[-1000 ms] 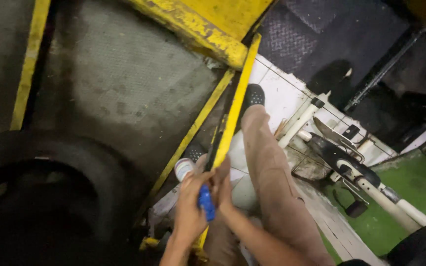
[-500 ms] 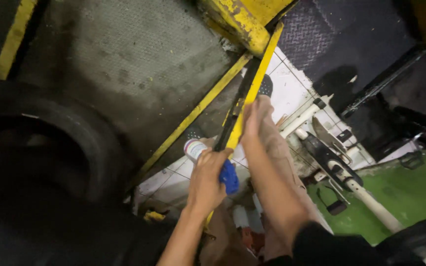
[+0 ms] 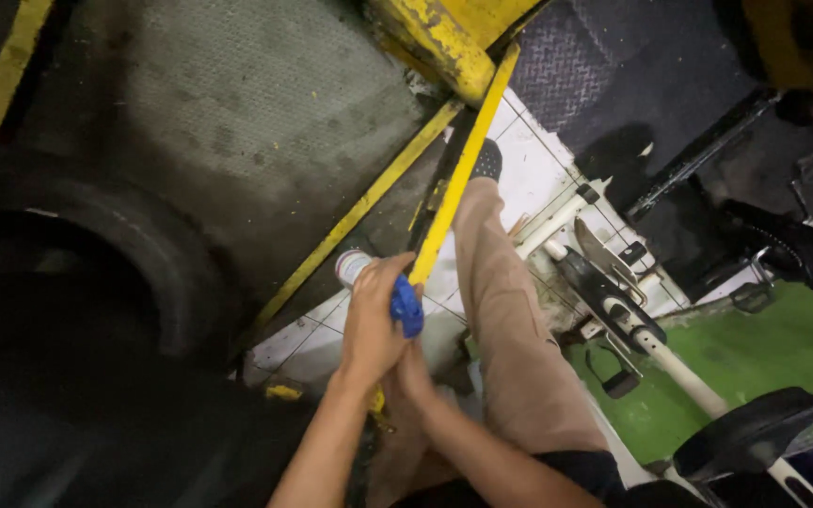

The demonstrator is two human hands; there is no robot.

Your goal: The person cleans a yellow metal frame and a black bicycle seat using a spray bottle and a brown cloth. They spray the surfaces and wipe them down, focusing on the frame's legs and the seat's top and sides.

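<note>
Rubber tire [image 3: 96, 282], big and dark, lies left of the grip | yellow metal bar [image 3: 458, 169], long and flat with worn paint, rises from the grip | left hand [image 3: 374, 325] is wrapped tight on bar's lower end | right hand [image 3: 416, 376] just below, its closure unclear | small blue plastic piece [image 3: 406, 306] at the fingers.

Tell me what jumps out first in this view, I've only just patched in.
Dead centre, the left hand and right hand are clasped together around a long yellow bar with a blue grip; the bar runs up toward a chipped yellow metal frame at top centre. A big black tyre fills the left side. On the right, a white bicycle frame lies over green flooring.
</note>
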